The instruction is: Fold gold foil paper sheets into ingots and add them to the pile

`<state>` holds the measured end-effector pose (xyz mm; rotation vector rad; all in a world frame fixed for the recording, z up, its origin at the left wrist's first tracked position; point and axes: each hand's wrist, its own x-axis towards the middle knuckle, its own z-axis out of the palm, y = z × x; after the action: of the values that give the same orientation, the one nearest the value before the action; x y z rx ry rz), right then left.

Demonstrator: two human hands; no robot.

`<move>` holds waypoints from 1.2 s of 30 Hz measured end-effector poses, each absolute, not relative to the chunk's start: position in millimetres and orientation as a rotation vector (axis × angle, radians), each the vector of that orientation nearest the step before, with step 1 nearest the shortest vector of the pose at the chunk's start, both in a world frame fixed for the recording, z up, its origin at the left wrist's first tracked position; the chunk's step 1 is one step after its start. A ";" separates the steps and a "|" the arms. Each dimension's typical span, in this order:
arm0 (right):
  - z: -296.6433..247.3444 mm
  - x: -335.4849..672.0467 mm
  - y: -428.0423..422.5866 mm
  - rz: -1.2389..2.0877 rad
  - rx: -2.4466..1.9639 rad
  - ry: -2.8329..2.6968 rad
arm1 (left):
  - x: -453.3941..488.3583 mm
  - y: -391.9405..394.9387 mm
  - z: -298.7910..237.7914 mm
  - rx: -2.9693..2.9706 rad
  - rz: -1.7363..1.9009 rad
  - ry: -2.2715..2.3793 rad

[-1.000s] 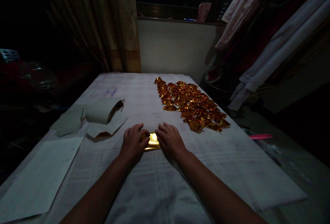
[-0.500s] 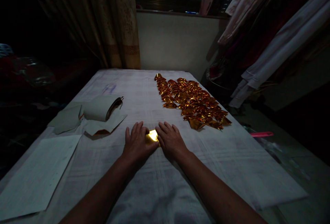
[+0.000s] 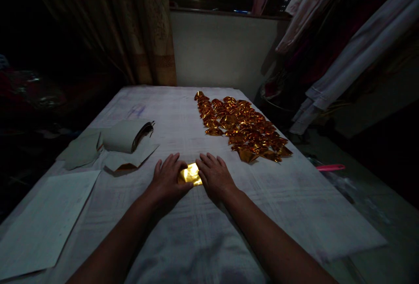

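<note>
A small folded piece of gold foil paper [image 3: 191, 174] lies flat on the cloth-covered table in front of me, its middle shining. My left hand [image 3: 168, 180] grips its left end, thumb at the near edge and fingers at the far edge. Over the right end my right hand [image 3: 216, 175] is closed, fingers pressed together and its thumb hidden. Both ends of the foil are partly covered by the hands. Beyond my right hand spreads a pile of folded gold foil pieces [image 3: 244, 122], pointed and shiny.
On the left lie a curled stack of paper sheets [image 3: 119, 135], a loose torn sheet [image 3: 131, 159] and a large white sheet [image 3: 49, 223]. A curtain [image 3: 144, 35] hangs behind. Clothes [image 3: 347, 53] hang at the right, above a pink handle [image 3: 330, 167] beside the table.
My left hand has slid slightly left, away from my right hand, and more of the gold foil paper shows between them. My right hand has barely moved.
</note>
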<state>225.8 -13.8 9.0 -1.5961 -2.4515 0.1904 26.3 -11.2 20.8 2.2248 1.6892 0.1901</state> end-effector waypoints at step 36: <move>29.3 214.7 -24.0 0.549 -1.785 -2.338 | -12.9 -0.8 24.9 2.293 0.046 1.393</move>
<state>214.7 -24.0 29.3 -1.7852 -2.3383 0.5493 -12.9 -0.8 24.9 2.2925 1.3927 0.0455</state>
